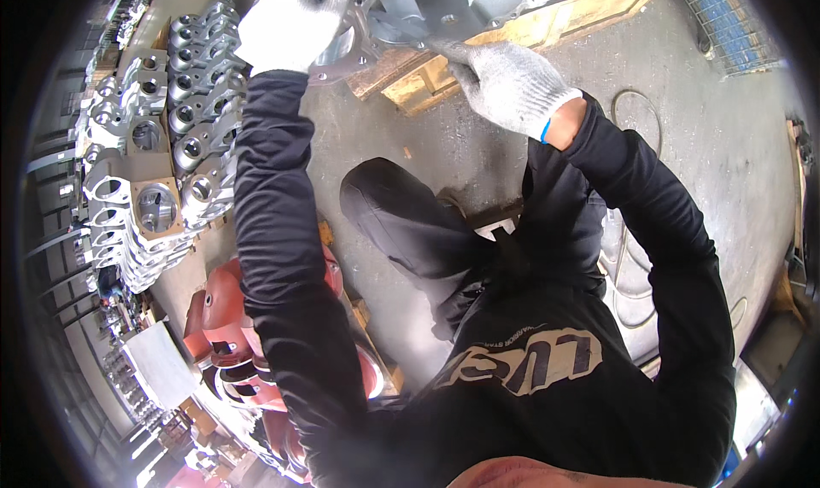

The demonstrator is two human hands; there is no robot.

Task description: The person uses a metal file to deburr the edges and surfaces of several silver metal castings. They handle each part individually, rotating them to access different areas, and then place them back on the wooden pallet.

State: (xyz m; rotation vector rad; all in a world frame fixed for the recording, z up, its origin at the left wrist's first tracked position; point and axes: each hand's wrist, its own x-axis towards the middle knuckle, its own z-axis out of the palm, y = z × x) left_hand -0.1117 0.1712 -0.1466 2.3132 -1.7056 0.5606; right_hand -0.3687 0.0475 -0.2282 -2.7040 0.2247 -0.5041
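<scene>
At the top of the view, my left hand [285, 33], in a white knit glove washed out by glare, grips a silvery metal casting [343, 43] with a flange and bolt holes. My right hand [512, 84], in a greyish-white knit glove, reaches in from the right. Its fingertips meet the lower edge of a broad grey metal part [442, 4] next to that casting; whether they pinch anything small there is hidden. The upper side of these parts runs out of view.
Beneath the castings is a wooden pallet [416, 94]. Rows of machined metal castings [192, 113] stand at left, and red-painted housings [221, 302] sit beside my left arm. A hose [653, 113] lies on the concrete floor [711, 161] at right, near a wire-mesh cage [724, 24].
</scene>
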